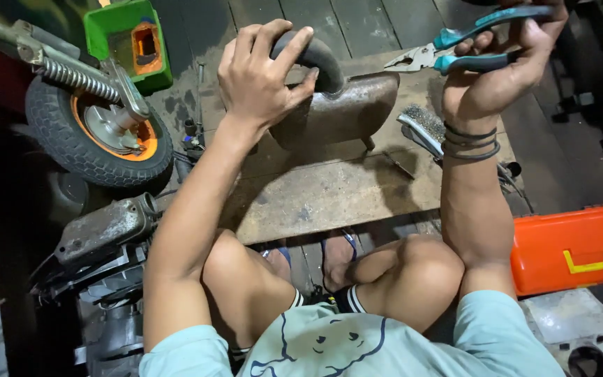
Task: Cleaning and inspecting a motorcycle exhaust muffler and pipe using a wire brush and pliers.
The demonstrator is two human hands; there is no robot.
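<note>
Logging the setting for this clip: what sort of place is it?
Probably a small vehicle repair workshop. The left hand steadies a worn metal exhaust muffler, the right hand holds teal-handled pliers, and a small wheel with an orange rim, a wire brush and an orange toolbox lie around.

The scene is viewed from a single head-worn camera, aimed steeply downward over the wearer's own knees and forearms. A worn wooden board (329, 192) is taken as the centre of the frame and is seen at close range. A small wheel (95, 136) is caught left of the board, an orange toolbox (574, 248) to its right. No second view is provided.
</note>
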